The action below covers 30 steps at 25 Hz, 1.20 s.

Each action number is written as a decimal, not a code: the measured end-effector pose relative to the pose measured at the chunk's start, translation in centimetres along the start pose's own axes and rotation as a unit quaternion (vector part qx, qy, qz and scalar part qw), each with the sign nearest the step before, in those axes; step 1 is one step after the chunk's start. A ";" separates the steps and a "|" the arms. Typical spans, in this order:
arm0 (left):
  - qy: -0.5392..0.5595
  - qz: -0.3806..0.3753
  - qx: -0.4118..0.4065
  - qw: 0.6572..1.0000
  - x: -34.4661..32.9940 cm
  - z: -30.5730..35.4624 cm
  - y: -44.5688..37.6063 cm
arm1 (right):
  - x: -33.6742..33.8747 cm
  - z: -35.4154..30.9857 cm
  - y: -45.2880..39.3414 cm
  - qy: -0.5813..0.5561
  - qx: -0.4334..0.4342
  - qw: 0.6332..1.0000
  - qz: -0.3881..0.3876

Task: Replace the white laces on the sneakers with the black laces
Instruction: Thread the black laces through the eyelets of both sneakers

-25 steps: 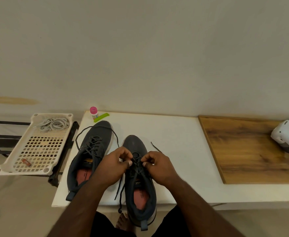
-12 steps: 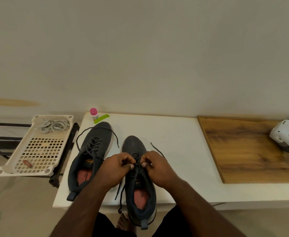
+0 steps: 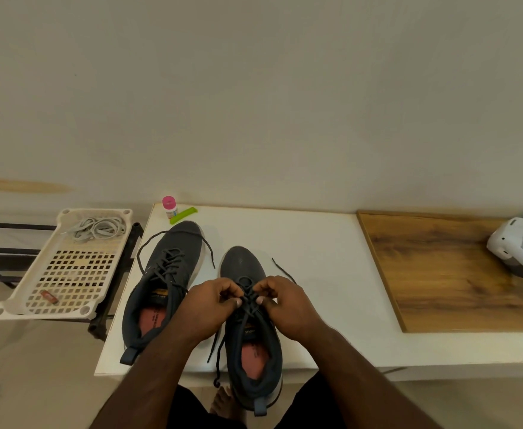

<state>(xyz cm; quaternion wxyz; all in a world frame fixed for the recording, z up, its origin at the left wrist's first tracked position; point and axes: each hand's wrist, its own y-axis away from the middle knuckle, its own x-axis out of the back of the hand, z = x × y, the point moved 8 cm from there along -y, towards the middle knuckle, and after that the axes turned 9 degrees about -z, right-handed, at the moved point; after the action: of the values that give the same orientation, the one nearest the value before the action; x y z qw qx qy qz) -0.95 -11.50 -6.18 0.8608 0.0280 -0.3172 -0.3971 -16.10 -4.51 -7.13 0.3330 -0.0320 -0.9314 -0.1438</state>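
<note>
White laces [image 3: 99, 228] already out, heaped in tray [image 3: 12, 308]. Left sneaker [image 3: 173, 261] laced black. Both hands [image 3: 210, 308] [image 3: 288, 305] pinching black lace [image 3: 249, 297] mid-way on right sneaker [image 3: 241, 261] on desk [image 3: 315, 274]; upper eyelets, tying probably left.

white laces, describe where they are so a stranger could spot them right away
Left of the white table a pale slotted plastic tray sits on a dark rack. The white laces lie in a loose tangle at its far end. They are the only pale cords; the laces on the sneakers are black.
</note>
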 end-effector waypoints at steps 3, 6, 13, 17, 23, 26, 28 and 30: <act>0.003 0.001 -0.002 1.000 -0.1 0.0 0.1 | 0.3 0.0 -0.3 -0.026 -0.003 1.000 0.014; 0.003 0.003 -0.002 1.000 -0.1 -0.1 0.0 | 0.0 -1.0 -0.8 0.052 0.023 0.998 -0.010; 0.001 -0.002 -0.003 1.000 -0.2 -0.1 -0.1 | 0.2 -0.6 -1.2 0.032 -0.012 0.999 0.022; 0.020 0.009 -0.003 1.000 0.1 -0.3 0.1 | 0.6 0.2 -0.7 -0.035 -0.022 0.999 0.029; 0.052 -0.056 -0.018 0.997 -0.2 -0.6 0.6 | 0.5 0.8 1.2 -0.071 0.004 0.997 0.016; 0.032 -0.050 -0.029 0.998 -0.3 -0.2 0.7 | 0.3 0.8 1.2 -0.078 0.011 0.997 -0.005; 0.030 -0.046 -0.032 0.998 -0.3 0.0 0.8 | 0.2 0.7 1.2 -0.070 0.014 0.997 -0.011; 0.033 -0.045 -0.034 0.998 -0.3 0.1 1.0 | 0.2 0.5 1.3 -0.068 0.020 0.997 -0.013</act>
<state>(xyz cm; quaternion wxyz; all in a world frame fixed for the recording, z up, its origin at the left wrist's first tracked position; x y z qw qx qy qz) -0.48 -10.61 -5.95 0.8524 0.0258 -0.2737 -0.4449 -16.37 -3.16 -7.05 0.2676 -0.0229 -0.9548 -0.1270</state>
